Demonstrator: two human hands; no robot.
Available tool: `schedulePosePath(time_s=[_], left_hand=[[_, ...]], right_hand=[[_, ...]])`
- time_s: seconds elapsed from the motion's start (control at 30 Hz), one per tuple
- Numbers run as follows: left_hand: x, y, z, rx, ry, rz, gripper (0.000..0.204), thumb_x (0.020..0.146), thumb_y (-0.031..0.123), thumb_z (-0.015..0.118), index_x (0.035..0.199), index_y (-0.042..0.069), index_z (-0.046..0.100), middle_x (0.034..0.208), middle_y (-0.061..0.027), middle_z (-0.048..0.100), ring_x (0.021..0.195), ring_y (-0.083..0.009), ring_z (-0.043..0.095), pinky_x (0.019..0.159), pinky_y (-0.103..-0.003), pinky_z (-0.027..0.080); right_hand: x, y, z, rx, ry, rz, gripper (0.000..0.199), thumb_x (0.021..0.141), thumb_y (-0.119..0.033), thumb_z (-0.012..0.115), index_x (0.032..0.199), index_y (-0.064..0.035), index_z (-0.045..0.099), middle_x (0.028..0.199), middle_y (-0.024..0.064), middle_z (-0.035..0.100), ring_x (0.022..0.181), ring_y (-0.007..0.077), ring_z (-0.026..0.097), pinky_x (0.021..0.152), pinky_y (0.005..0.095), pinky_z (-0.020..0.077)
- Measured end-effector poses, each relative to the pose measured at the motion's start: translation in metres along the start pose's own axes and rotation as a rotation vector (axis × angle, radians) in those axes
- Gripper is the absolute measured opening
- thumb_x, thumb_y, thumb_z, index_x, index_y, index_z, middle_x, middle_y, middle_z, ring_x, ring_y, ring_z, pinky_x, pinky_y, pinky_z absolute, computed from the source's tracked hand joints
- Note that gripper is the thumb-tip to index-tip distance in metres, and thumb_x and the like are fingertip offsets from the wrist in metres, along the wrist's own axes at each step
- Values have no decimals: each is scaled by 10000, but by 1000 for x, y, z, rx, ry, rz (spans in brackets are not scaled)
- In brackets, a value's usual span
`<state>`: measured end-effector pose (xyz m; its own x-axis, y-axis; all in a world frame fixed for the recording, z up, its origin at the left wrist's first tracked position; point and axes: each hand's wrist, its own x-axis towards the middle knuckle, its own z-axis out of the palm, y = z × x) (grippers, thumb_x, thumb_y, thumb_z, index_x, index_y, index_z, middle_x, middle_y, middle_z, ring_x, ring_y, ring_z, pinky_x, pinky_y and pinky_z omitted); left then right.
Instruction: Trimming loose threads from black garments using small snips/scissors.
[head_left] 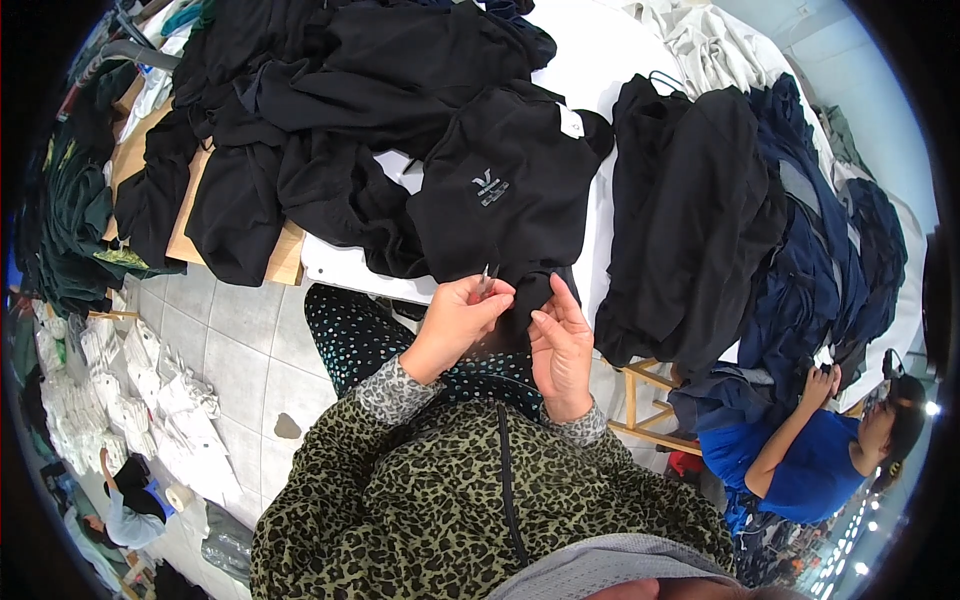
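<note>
Right in front of me a black garment (500, 190) lies on the white table, with a pale printed mark and a white tag (571, 122) near its far edge. Its near part hangs over the table's edge between my hands. My left hand (445, 325) is closed around what look like small thread snips (486, 279), pointed metal tips up; the fingers hide most of them. My right hand (562, 350) has its palm showing and its fingers stretched apart, beside the black cloth. Whether its fingertips touch the cloth I cannot tell.
More black garments (370, 70) are heaped at the far left. To the right lie a black pile (690, 220) and navy clothes (800, 260). A wooden stool (640, 400) stands under the table. A person in blue (815, 460) works at the right. White bundles (150, 400) lie at the left.
</note>
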<state>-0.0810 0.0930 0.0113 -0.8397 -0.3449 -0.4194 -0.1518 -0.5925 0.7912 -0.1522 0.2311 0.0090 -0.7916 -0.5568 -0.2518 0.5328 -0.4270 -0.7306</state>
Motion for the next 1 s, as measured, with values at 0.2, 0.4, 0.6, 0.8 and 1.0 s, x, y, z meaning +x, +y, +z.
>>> schedulePosePath(time_s=[0.2, 0.4, 0.6, 0.8, 1.0], left_hand=[[-4, -9, 1, 193, 59, 171, 110, 853, 76, 639, 938, 8, 643, 750, 19, 601, 597, -26, 503, 495, -168, 389], [-6, -3, 8, 544, 80, 557, 142, 817, 59, 672, 934, -12, 636, 836, -48, 624, 712, -98, 601, 612, -207, 472], [-3, -7, 6, 713, 75, 661, 121, 859, 94, 623, 909, -5, 572, 766, -53, 581, 623, -132, 558, 561, -250, 447], [4, -12, 1, 123, -83, 166, 119, 919, 150, 561, 884, 38, 546, 695, 46, 469, 551, -37, 405, 467, -191, 337], [3, -8, -3, -132, -172, -40, 122, 929, 177, 553, 895, 63, 529, 658, 59, 414, 506, -11, 345, 411, -155, 280]], right_hand=[[-1, 1, 1, -25, 34, -55, 497, 823, 117, 554, 1300, 6, 468, 1040, 29, 562, 892, 95, 555, 822, 216, 463], [-4, -2, 18, -151, 119, -64, 496, 817, 117, 577, 1294, 35, 464, 970, 14, 559, 806, 64, 533, 789, 193, 457], [-5, -2, 13, -162, 65, -42, 497, 814, 113, 583, 1291, 46, 459, 1058, 52, 575, 860, 75, 561, 779, 208, 472], [-2, -3, 8, -89, 87, 65, 488, 820, 78, 597, 1288, 24, 470, 1125, 42, 544, 865, 83, 568, 760, 210, 477], [-1, -2, 7, -57, 90, 89, 488, 821, 76, 599, 1288, 22, 469, 1142, 42, 531, 885, 86, 569, 761, 214, 476]])
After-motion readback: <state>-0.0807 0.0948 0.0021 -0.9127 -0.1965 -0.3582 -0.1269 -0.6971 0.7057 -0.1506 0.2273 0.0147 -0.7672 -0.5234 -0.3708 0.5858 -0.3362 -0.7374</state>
